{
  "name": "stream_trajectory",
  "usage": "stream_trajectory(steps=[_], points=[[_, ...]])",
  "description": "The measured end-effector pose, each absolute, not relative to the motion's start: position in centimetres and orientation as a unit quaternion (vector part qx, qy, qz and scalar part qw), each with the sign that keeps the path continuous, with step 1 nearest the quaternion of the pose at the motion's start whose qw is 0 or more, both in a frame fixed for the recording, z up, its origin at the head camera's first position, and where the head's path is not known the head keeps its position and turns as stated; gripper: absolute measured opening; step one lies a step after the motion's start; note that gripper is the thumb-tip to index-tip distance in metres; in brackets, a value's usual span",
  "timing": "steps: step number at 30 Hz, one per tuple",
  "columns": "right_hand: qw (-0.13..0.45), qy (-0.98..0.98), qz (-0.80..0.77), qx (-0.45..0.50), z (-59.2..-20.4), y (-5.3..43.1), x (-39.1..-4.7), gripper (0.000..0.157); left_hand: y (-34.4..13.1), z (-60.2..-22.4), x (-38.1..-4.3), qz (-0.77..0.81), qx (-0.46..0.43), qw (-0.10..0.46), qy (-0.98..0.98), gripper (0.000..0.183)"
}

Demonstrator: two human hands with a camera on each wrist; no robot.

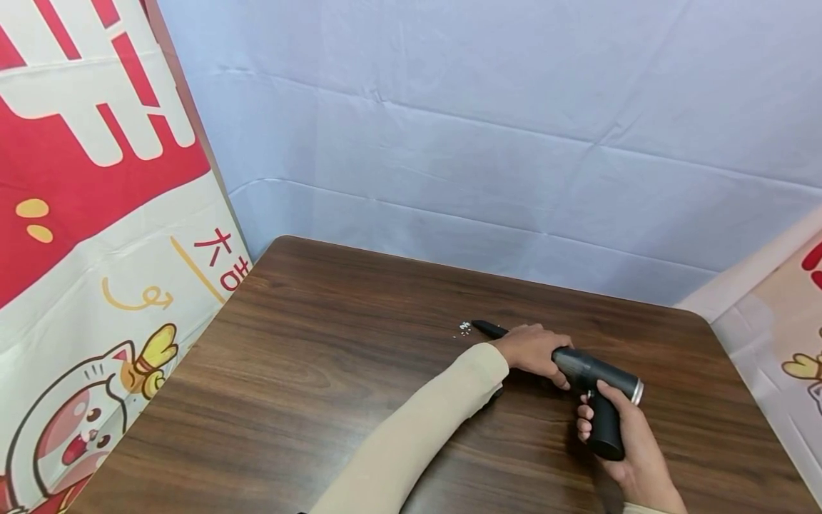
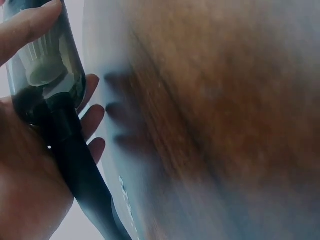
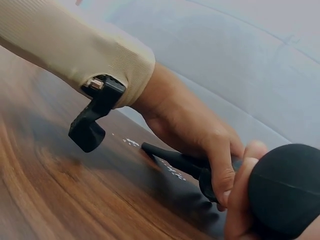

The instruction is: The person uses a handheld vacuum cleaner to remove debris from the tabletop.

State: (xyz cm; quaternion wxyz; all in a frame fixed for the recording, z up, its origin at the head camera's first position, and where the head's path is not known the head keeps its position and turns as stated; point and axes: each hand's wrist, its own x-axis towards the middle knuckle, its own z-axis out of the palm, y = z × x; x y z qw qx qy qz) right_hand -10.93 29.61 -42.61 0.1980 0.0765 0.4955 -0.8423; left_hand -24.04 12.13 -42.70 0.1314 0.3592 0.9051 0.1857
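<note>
A black handheld vacuum cleaner (image 1: 602, 374) is held over the right part of the table, its slim nozzle (image 1: 488, 328) pointing left. With its fingers curled round the handle, my right hand (image 1: 631, 444) grips it from below. My left hand (image 1: 529, 348) holds the front end, thumb across the see-through dust cup (image 2: 47, 70) in the left wrist view and fingers on the far side. White bits (image 1: 464, 326) lie on the table by the nozzle tip; more of them (image 3: 172, 171) show beside the nozzle in the right wrist view.
The brown wood-grain table (image 1: 308, 343) ends at a pale cloth backdrop (image 1: 417, 164). A printed red and white cloth (image 1: 96, 235) hangs on the left, another on the right. From my left cuff sticks out a black wrist device (image 3: 90, 127).
</note>
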Motion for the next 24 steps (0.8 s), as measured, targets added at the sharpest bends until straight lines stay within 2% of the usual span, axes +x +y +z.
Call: stream_trajectory(steps=[6,16,24], points=[[0.219,0.495,-0.838,0.076,-42.6,30.6,-10.6,0.029,12.7,-42.8,-23.4,0.178,0.351,0.125,0.911,0.054],[0.27,0.503,-0.818,0.076,-42.1,31.9,-10.4,0.04,13.1,-42.7,-22.2,0.177,0.336,0.118,0.918,0.052],[0.282,0.507,-0.811,0.071,-42.0,32.3,-10.4,0.042,13.1,-42.9,-21.8,0.192,0.33,0.119,0.917,0.049]])
